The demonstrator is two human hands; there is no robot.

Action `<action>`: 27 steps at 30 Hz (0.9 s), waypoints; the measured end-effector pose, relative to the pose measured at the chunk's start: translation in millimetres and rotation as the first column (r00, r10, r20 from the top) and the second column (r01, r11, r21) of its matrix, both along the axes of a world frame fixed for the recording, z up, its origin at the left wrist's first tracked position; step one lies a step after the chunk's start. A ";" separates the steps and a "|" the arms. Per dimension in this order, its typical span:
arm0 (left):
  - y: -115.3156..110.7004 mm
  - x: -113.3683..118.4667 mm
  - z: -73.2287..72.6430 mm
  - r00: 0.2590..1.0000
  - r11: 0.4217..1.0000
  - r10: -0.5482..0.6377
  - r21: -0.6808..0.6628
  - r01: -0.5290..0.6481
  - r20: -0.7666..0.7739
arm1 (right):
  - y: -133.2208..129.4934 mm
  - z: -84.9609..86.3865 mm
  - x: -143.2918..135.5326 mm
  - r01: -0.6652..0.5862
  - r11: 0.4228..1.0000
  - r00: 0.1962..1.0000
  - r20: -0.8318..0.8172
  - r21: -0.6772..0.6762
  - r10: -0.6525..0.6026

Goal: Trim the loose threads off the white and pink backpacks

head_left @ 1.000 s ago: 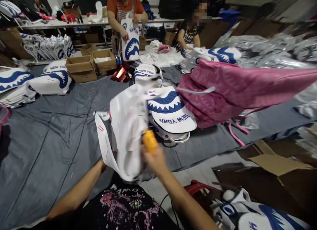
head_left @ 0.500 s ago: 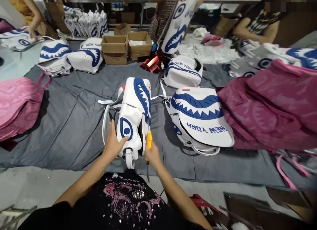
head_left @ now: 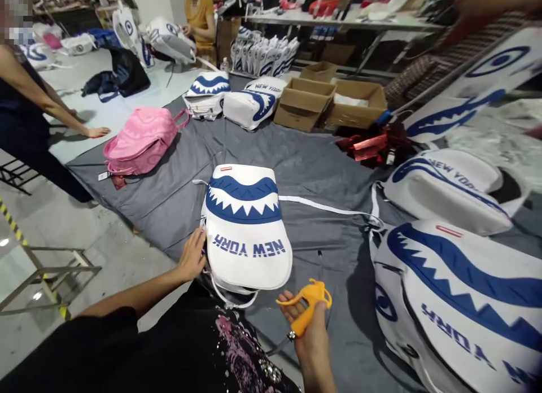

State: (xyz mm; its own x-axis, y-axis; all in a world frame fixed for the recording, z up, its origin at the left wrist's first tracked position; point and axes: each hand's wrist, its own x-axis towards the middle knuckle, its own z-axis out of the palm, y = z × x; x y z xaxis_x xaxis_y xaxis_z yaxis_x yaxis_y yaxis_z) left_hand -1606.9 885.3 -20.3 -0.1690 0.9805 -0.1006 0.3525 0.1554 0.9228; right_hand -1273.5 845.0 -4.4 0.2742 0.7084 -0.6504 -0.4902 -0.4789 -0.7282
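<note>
In front of me a white backpack (head_left: 245,235) lies with its front panel up, showing a blue shark mouth and "NEW YORK" lettering upside down to me. My left hand (head_left: 193,256) grips its left side, the fingertips partly hidden by the edge. My right hand (head_left: 311,331) is wrapped round an orange air blow gun (head_left: 311,305), just off the bag's lower right corner. A hose runs from the handle toward my body, and the thin nozzle points away over the grey cloth.
Grey cloth (head_left: 178,212) covers the work surface. More white backpacks (head_left: 470,291) stand at right; a pink backpack (head_left: 141,139) lies at left. Cardboard boxes (head_left: 302,102) and red foil (head_left: 368,147) are farther back. A person's arm (head_left: 59,102) rests on the left table.
The backpack has turned from its side to front panel up. My right hand has drawn the blow gun away from the bag's opening. My view has swung left.
</note>
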 end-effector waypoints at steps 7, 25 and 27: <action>24.4 34.4 17.2 0.775 0.767 -0.623 0.109 0.632 -0.104 | -12.3 -1.4 -38.3 0.043 0.996 0.997 0.070 -0.077 -0.037; 149.8 32.3 105.9 0.689 0.626 -0.604 0.297 0.721 -0.401 | -33.9 38.6 -100.3 -0.256 0.966 0.740 0.633 -0.045 0.226; 134.3 48.6 109.6 0.553 0.413 -0.640 0.368 0.833 -0.534 | 0.4 40.3 -104.8 -0.305 0.952 0.717 0.650 -0.034 0.253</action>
State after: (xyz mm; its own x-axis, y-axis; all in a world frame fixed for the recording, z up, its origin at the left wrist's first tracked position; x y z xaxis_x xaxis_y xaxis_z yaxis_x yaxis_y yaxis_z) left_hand -1558.3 1019.6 89.3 0.7245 0.5786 0.3746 0.3107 -0.7593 0.5718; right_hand -1378.3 845.3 35.9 0.3884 0.8564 -0.3402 0.2510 -0.4535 -0.8552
